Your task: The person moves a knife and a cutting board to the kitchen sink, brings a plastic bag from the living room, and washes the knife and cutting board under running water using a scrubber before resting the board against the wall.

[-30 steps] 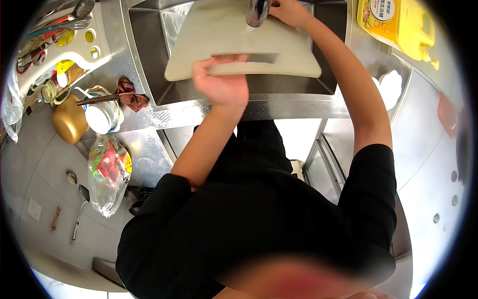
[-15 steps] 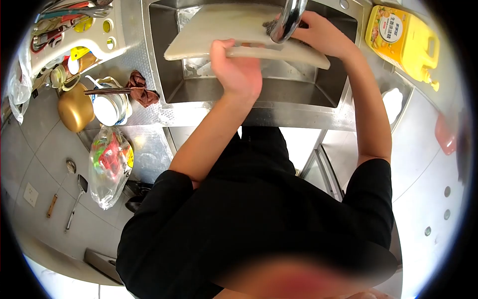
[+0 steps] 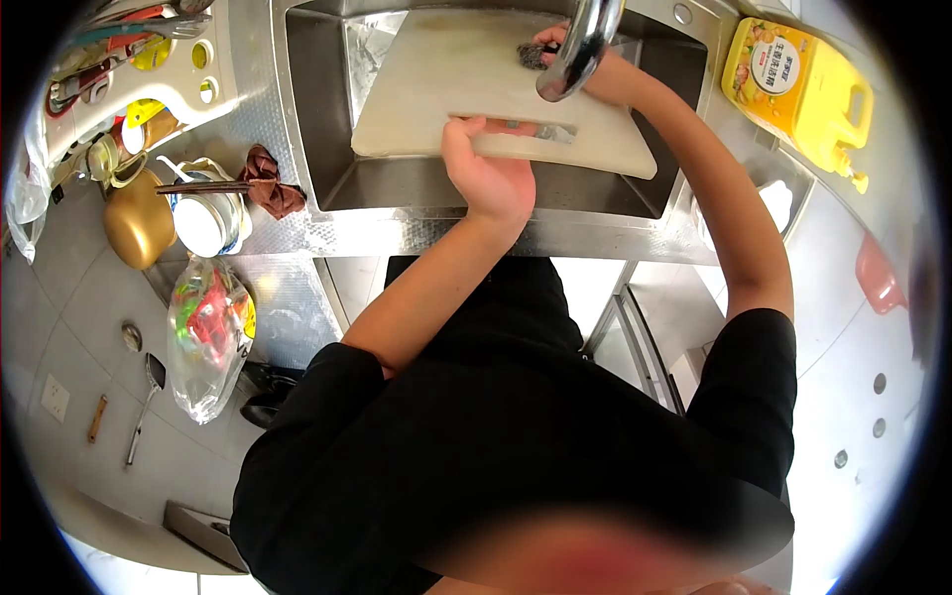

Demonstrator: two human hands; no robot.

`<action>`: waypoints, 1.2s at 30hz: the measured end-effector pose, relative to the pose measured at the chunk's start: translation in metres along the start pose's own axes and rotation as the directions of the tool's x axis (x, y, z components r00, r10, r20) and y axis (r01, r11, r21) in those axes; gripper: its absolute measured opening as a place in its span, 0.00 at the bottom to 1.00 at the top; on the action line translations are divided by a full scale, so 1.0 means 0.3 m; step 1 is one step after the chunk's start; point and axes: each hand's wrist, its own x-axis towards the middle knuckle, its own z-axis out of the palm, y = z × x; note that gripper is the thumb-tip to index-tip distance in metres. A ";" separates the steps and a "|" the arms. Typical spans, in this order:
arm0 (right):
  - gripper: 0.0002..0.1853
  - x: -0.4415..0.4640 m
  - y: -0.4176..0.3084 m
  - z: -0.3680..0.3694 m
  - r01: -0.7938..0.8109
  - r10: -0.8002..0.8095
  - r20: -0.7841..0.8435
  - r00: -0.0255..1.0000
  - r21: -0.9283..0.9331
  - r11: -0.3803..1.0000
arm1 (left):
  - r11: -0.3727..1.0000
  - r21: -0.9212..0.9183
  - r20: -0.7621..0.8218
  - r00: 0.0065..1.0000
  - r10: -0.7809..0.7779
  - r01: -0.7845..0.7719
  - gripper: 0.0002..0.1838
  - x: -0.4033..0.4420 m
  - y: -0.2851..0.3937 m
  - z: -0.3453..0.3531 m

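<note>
A whitish cutting board (image 3: pixel 436 79) lies tilted in the steel sink (image 3: pixel 327 129). My left hand (image 3: pixel 491 177) grips its near edge, the fingers passing through the slot handle. On the board's upper right, my right hand (image 3: pixel 585 67) presses a dark steel-wool scrubber (image 3: pixel 534 56) against the surface, its fingers closed round it. The chrome faucet (image 3: pixel 583 50) hangs over the board and hides part of my right hand.
Right of the sink stands a yellow detergent jug (image 3: pixel 798 89). On the left are a brown cloth (image 3: pixel 271 182), a white lidded jar (image 3: pixel 201 223) with chopsticks across it, a golden pot (image 3: pixel 139 223), a utensil rack (image 3: pixel 188 99) and a plastic bag (image 3: pixel 208 337).
The board's near edge has dropped lower in view since half a second ago. My right hand with the scrubber has moved left and up over the board. My left hand still holds the slot.
</note>
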 end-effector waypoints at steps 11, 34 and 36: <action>0.21 0.231 -0.201 0.235 0.149 -0.174 0.084 0.981 0.250 0.957 | 0.996 -0.047 0.036 0.997 0.074 -0.073 0.13 -0.041 -0.050 -0.153; 0.15 0.272 0.224 0.304 0.038 -0.056 0.070 0.996 0.240 0.970 | 0.986 -0.053 0.021 0.987 0.160 -0.159 0.39 -0.046 -0.066 -0.107; 0.15 0.339 0.242 0.341 0.019 -0.025 0.042 0.999 0.145 0.989 | 0.985 -0.051 0.014 0.986 0.168 -0.167 0.39 -0.047 -0.064 -0.104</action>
